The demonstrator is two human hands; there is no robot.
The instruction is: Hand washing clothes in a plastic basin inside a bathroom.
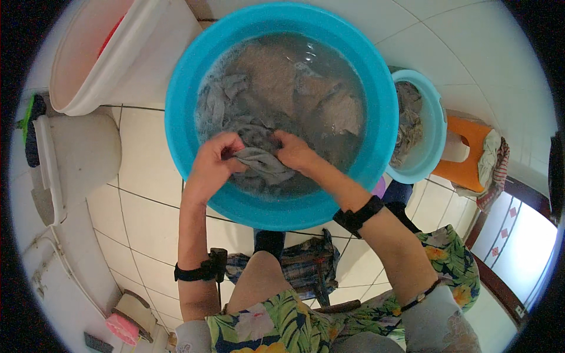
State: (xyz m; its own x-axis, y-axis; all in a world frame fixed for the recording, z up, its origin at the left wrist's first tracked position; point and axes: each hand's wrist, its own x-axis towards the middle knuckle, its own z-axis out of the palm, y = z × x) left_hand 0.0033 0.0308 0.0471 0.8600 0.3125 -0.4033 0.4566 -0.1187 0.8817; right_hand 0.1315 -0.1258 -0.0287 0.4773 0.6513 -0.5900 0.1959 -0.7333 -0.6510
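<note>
A large blue basin (382,117) full of murky, sudsy water stands before me. Over its near left part I hold a wet grey cloth (262,162), bunched between both hands. My left hand (219,162) is closed on its left side, thumb and fingers pinching a fold. On the other side my right hand (294,152) grips the cloth, its fingertips partly hidden by the fabric. The cloth's lower folds reach into the water. More grey fabric (220,97) floats at the left, and brownish fabric (268,70) lies soaked toward the far side.
Right of the basin stands a smaller light-blue basin (435,135) with wet cloths inside. Beyond it is an orange stool (462,170) with cloths draped on it. A large white tub (141,65) and a white toilet (88,147) stand at the left. Plaid fabric (306,265) is below my legs.
</note>
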